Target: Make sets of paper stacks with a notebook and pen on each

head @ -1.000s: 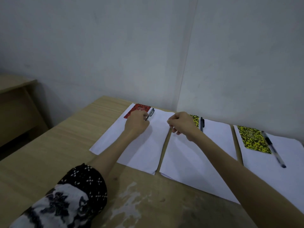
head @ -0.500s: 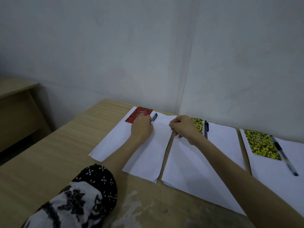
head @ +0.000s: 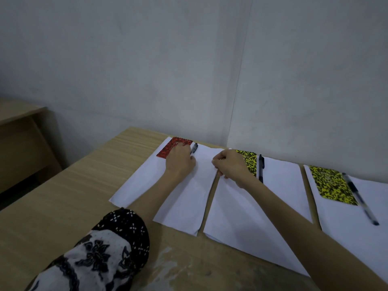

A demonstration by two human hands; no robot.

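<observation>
three paper stacks point(head: 258, 208) side by side, notebooks point(head: 332, 186) on top

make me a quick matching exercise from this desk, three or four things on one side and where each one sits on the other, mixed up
Things:
1. red notebook
2. left hand
3. right hand
4. clear-barrelled pen

Places:
A. at the left edge of the middle paper stack
B. far corner of the left paper stack
C. on the right paper stack, beside a yellow notebook
D. on the left stack, partly over the red notebook

Pairs: 1-B, 2-D, 3-A, 4-C
</observation>
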